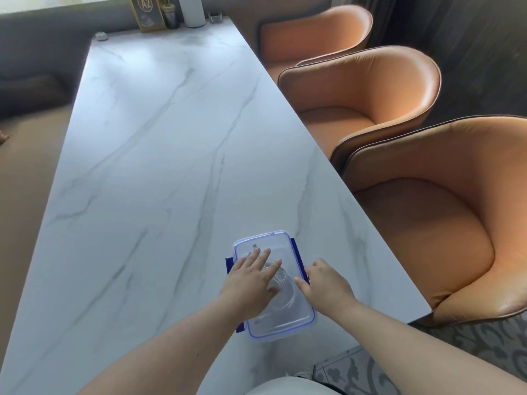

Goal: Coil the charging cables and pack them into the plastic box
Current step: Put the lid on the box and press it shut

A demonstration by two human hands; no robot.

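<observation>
My left hand point(251, 280) presses flat on the lid point(285, 315) of the plastic box point(273, 338) near the surface's point(159, 155) right edge. My right hand point(325, 283) grips its blue clip point(298, 252).

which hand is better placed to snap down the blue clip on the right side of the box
Right. The right hand sits at that clip, thumb on the lid; the left hand lies flat on the lid, better used to hold the box steady.
</observation>
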